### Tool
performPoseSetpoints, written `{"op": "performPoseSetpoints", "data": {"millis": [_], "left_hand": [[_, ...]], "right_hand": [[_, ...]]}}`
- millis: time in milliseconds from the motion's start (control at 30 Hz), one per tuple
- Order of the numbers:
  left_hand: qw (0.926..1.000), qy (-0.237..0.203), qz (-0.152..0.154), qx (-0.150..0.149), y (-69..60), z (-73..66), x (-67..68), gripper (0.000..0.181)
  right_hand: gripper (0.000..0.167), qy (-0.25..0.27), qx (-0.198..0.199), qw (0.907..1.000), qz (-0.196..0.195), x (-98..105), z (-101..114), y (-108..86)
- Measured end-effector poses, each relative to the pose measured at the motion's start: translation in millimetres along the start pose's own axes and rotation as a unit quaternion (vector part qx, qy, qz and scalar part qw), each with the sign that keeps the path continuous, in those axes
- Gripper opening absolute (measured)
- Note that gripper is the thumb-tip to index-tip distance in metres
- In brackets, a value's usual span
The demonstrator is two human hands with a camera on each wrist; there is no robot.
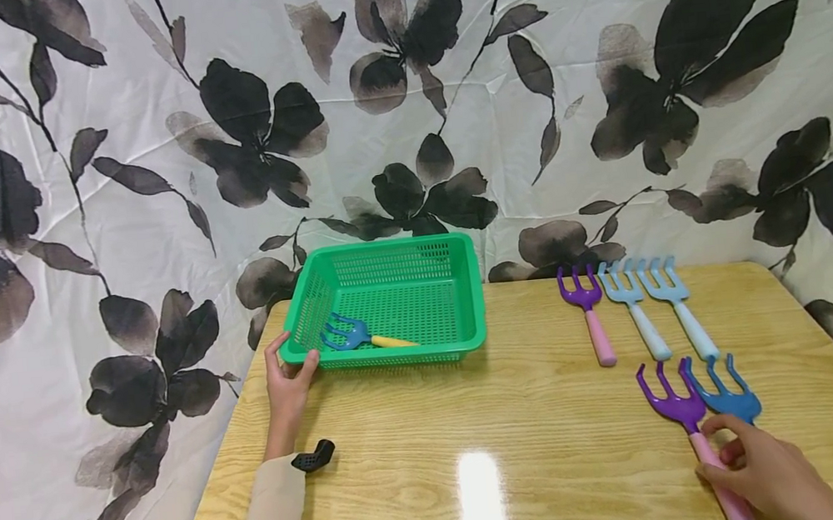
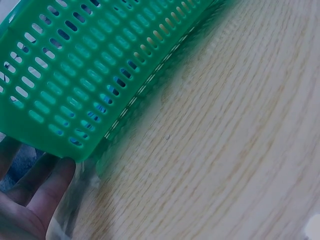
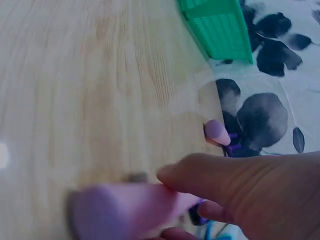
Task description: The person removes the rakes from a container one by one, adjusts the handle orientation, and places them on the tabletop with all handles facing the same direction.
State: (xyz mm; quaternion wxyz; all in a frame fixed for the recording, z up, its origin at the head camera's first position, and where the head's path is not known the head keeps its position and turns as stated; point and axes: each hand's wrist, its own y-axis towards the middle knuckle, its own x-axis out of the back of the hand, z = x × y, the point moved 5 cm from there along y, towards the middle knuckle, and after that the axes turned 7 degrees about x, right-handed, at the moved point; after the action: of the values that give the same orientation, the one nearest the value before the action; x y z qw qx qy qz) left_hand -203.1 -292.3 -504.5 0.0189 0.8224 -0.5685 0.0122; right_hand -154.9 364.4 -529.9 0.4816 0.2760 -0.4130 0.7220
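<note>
A green basket [image 1: 473, 346] of perforated plastic stands at the table's back left. My left hand [image 1: 289, 387] grips its front left corner, thumb at the front and fingers at the left side; the left wrist view shows fingertips against the basket wall [image 2: 75, 90]. Inside lies a blue hand rake [image 1: 352, 333] with a yellow handle. At the right front, my right hand [image 1: 771, 468] holds a purple hand rake [image 1: 683, 410] by its pink handle [image 3: 135, 207]. Partly behind that hand is another blue hand rake [image 1: 735, 401], its handle hidden.
At the back right, a second purple rake [image 1: 597, 335] with a pink handle lies beside two light-blue rakes [image 1: 640, 314]. A white floral cloth [image 1: 542, 156] hangs behind the wooden table [image 1: 403, 429]. Light glares off the tabletop near its front middle.
</note>
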Motion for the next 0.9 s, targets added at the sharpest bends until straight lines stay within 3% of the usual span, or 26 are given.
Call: {"op": "performPoseSetpoints", "data": {"millis": [167, 267, 400, 500, 633, 767, 900], "left_hand": [[0.9999, 0.014, -0.004, 0.002, -2.1, -0.8, 1.2, 0.071], [0.9997, 0.021, -0.009, 0.002, -1.9, -1.8, 1.7, 0.071], [0.9998, 0.019, -0.008, 0.004, 0.2, -1.8, 0.0, 0.072], [0.9998, 0.016, -0.006, 0.005, 2.2, -1.0, -0.5, 0.072], [0.9998, 0.016, -0.011, 0.006, 12.0, 14.7, 4.4, 0.072], [0.9995, 0.023, -0.022, 0.001, 19.6, 28.5, 8.8, 0.071], [0.9990, 0.030, -0.031, -0.011, 19.1, 29.6, 7.2, 0.069]], "right_hand": [[0.071, -0.060, 0.067, 0.9959, 0.010, 28, 20, 9.5], [0.065, -0.093, 0.136, 0.9861, -0.021, 51, 43, 17.5], [0.057, -0.109, 0.229, 0.9656, -0.058, 79, 81, 29.9], [0.056, -0.092, 0.284, 0.9529, -0.052, 97, 113, 44.4], [0.057, -0.075, 0.353, 0.9322, -0.033, 115, 159, 68.2], [0.056, -0.066, 0.419, 0.9052, -0.028, 124, 210, 93.5], [0.060, -0.055, 0.447, 0.8927, -0.002, 122, 259, 121.2]]}}
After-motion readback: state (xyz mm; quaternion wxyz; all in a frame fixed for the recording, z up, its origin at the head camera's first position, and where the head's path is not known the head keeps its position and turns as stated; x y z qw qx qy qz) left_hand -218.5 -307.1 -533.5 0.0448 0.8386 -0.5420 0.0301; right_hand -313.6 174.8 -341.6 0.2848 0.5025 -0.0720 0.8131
